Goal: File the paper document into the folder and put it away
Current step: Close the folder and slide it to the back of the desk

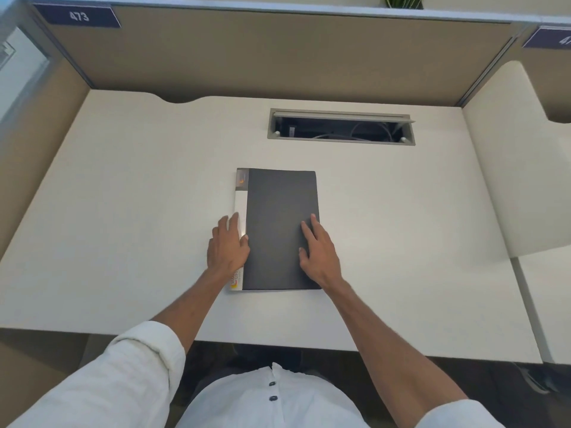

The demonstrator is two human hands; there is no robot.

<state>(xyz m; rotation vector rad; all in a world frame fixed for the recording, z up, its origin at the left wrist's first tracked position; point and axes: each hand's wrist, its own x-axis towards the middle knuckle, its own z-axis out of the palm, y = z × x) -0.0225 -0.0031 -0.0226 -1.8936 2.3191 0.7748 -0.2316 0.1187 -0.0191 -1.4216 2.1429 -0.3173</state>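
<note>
A dark grey folder (278, 211) with a white labelled spine along its left edge lies closed and flat in the middle of the white desk (123, 196). My left hand (227, 247) rests on the spine at the folder's lower left, fingers spread, thumb on the cover's edge. Flat on the cover's lower right lies my right hand (318, 253), fingers apart and pointing away from me. Neither hand grips anything. No loose paper document is in view.
An open cable slot (341, 126) with wires inside is set into the desk behind the folder. Tan partition walls (262, 50) close off the back and left. A neighbouring desk (525, 168) adjoins on the right.
</note>
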